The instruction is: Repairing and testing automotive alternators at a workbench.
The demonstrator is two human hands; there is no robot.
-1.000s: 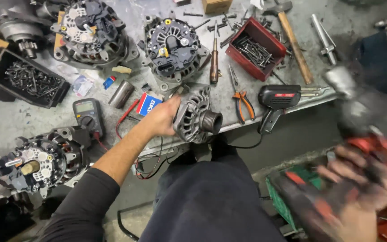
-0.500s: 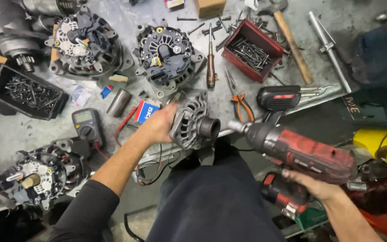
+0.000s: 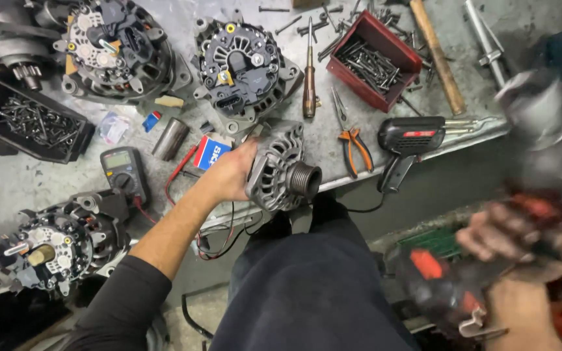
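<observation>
Left arm: extended from the 7 o'clock corner toward 1 o'clock, forearm bare, black sleeve pushed up to the elbow. Left hand (image 3: 229, 175): wrist straight, palm facing 3 o'clock, fingers curled closed in a firm grasp, thumb uppermost. Right arm: enters at the 5 o'clock edge, forearm pointing toward 12 o'clock. Right hand (image 3: 512, 237): motion-blurred, knuckles toward 10 o'clock, fingers wrapped closed around a grip. The two hands are well apart, the right hand lying at 4 o'clock from the left.
</observation>
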